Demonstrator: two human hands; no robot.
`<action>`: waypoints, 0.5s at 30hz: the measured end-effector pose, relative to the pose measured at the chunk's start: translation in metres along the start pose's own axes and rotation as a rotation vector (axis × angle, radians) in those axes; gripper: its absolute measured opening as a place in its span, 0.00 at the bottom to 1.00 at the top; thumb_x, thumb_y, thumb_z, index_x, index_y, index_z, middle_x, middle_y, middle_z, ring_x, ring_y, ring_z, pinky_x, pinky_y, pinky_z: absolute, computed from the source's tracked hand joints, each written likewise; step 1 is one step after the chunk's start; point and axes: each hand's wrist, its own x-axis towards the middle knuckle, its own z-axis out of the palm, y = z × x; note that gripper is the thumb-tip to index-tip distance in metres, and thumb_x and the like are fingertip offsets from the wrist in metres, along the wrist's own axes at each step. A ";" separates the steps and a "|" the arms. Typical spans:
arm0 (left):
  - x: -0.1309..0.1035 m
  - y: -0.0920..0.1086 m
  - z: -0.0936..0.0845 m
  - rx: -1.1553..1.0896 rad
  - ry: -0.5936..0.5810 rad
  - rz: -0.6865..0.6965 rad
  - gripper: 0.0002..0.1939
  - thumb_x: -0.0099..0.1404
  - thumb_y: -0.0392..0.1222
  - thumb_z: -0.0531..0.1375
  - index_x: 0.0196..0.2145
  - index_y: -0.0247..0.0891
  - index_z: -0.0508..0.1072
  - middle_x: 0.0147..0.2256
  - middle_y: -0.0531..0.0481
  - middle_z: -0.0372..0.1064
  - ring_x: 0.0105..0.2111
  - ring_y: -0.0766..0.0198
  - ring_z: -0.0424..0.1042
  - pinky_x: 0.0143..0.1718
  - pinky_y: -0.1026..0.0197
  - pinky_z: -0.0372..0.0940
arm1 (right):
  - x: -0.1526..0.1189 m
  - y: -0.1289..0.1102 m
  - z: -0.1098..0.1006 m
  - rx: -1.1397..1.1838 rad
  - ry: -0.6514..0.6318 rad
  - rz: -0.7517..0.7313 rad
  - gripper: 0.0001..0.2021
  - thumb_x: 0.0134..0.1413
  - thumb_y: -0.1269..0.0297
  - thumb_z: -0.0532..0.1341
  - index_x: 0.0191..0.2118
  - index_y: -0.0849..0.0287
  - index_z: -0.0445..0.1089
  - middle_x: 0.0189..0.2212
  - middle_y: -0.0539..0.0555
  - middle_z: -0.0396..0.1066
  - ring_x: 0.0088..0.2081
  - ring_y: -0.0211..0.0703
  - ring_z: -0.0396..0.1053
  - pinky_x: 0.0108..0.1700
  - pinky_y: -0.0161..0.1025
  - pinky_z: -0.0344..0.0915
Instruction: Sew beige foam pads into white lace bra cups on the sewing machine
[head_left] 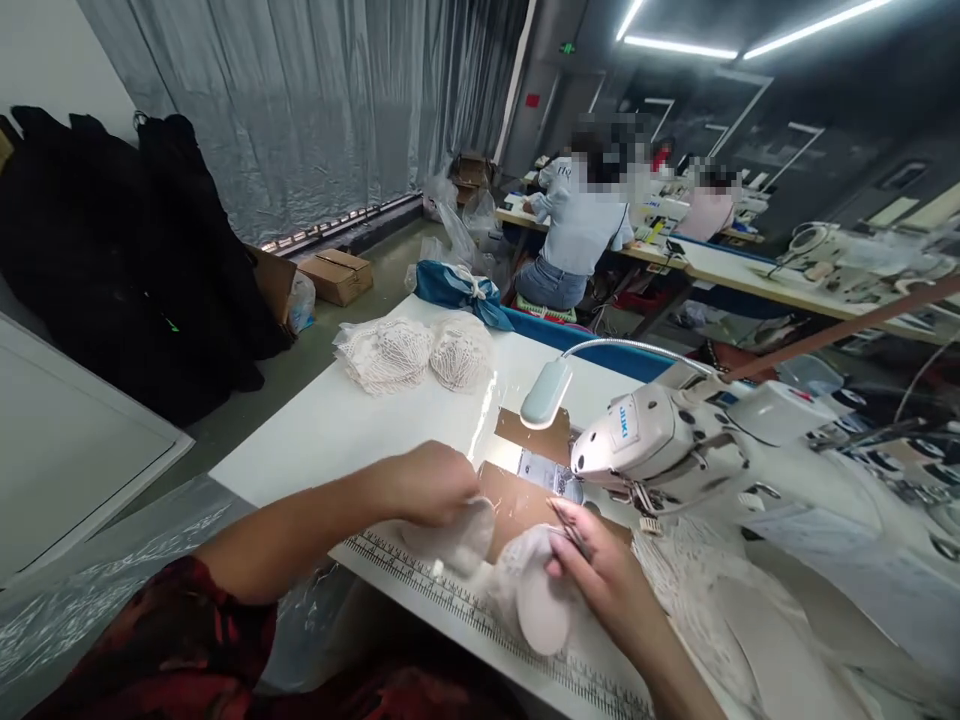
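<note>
A white lace bra (545, 612) with smooth padded cups lies at the table's front edge, over a printed ruler strip (480, 610). My left hand (439, 485) is closed at the upper edge of its left cup (457, 540); the fingertips are hidden. My right hand (596, 560) pinches the lace edge of the other cup between thumb and fingers. A slim pointed metal tool (568, 525), like tweezers or thread snips, is also in this hand. Just beyond the hands is the needle area of a white sewing machine (637, 435).
Lacy white pieces (412, 352) are piled at the table's back left. A gooseneck lamp (546, 393) hangs over brown card (517, 510) on the machine bed. More white garments (720, 590) lie to the right. Beyond, a co-worker (577, 220) sits at another table.
</note>
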 end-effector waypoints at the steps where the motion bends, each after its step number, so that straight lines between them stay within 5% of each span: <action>1: -0.007 -0.011 -0.009 0.019 0.047 -0.087 0.06 0.58 0.33 0.56 0.26 0.36 0.72 0.30 0.46 0.72 0.29 0.56 0.71 0.27 0.61 0.59 | 0.012 -0.010 0.007 0.019 0.008 -0.047 0.19 0.59 0.52 0.54 0.52 0.54 0.67 0.31 0.55 0.75 0.45 0.55 0.72 0.49 0.51 0.66; 5: -0.027 -0.060 -0.048 0.172 0.425 -0.441 0.09 0.65 0.34 0.50 0.36 0.35 0.70 0.39 0.41 0.70 0.40 0.51 0.70 0.35 0.56 0.64 | 0.077 -0.057 0.029 0.207 0.033 -0.150 0.16 0.62 0.53 0.51 0.44 0.56 0.69 0.37 0.58 0.74 0.39 0.50 0.73 0.42 0.48 0.71; 9: -0.022 -0.114 -0.068 0.266 0.839 -0.547 0.10 0.63 0.33 0.52 0.43 0.34 0.67 0.49 0.37 0.65 0.52 0.48 0.63 0.50 0.51 0.62 | 0.150 -0.087 0.043 0.271 0.299 -0.442 0.15 0.62 0.58 0.50 0.48 0.56 0.67 0.52 0.60 0.67 0.55 0.49 0.65 0.54 0.47 0.65; 12: -0.010 -0.146 -0.052 0.134 0.691 -0.552 0.16 0.60 0.32 0.55 0.47 0.33 0.67 0.53 0.36 0.64 0.55 0.46 0.61 0.54 0.47 0.59 | 0.174 -0.087 0.052 0.177 0.176 -0.408 0.18 0.60 0.62 0.49 0.54 0.56 0.66 0.55 0.60 0.65 0.57 0.48 0.62 0.57 0.49 0.62; 15: -0.007 -0.161 -0.023 0.061 0.593 -0.506 0.26 0.58 0.40 0.61 0.53 0.33 0.65 0.56 0.37 0.63 0.56 0.46 0.62 0.55 0.48 0.59 | 0.143 -0.076 0.049 0.140 0.047 -0.352 0.15 0.57 0.64 0.53 0.47 0.57 0.71 0.45 0.59 0.73 0.42 0.47 0.71 0.47 0.48 0.68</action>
